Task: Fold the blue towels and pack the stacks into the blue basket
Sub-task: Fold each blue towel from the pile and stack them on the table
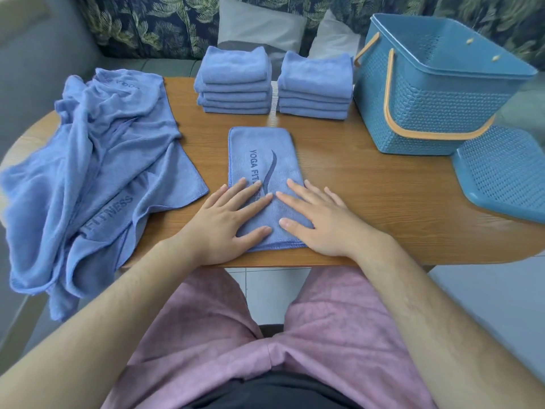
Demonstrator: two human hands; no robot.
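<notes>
Your left hand [233, 214] lies flat on the near left part of the folded towel [262, 149], fingers straight and spread, pressing down and gripping nothing. Your right hand [318, 214] lies the same way on the near right part, its outer fingers reaching past the towel's right edge onto the table [368, 187]. Your two index fingertips almost meet over the towel's middle. The towel is a long rectangle running away from you at the middle of the table, with its near end just inside the table's near edge. It shows a dark wave and the print "YOGA FIT", the rest of which your hands cover. To your left a crumpled pile [103, 160] of unfolded towels spreads over the table and hangs off its left and near edges, with "FITNESS" readable on one. At the far edge two stacks of folded towels stand side by side, the left stack [234, 81] and the right stack [315, 84], with a narrow gap between them. Just right of the right stack the basket [427, 113] stands upright, its orange handle [392, 113] folded down along the side. The lid [501, 169] lies just beside the basket, at the table's right edge. Below the table, pink shorts [212, 335] cover your lap
</notes>
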